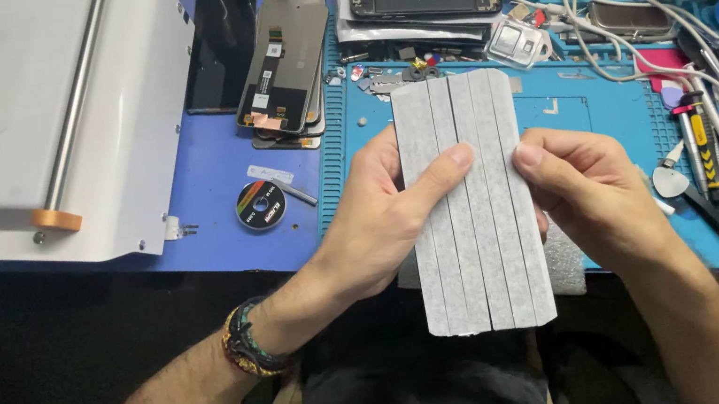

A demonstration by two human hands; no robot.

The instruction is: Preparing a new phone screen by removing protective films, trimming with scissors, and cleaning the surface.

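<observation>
Head view: left hand [373, 228] and right hand [590, 186] pinch grey strip sheet [472, 204] by its edges; black tape roll [260, 204] left on blue mat [573, 108].

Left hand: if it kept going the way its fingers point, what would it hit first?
The left hand points right, its thumb lying across the grey strip sheet. Past that sheet, it would probably meet the right hand, which pinches the sheet's far edge. Depth is unclear.

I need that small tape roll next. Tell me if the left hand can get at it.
Probably yes. The tape roll lies uncovered on the blue table, just beside the left hand. But that hand's fingers grip the grey strip sheet and must release it.
</observation>
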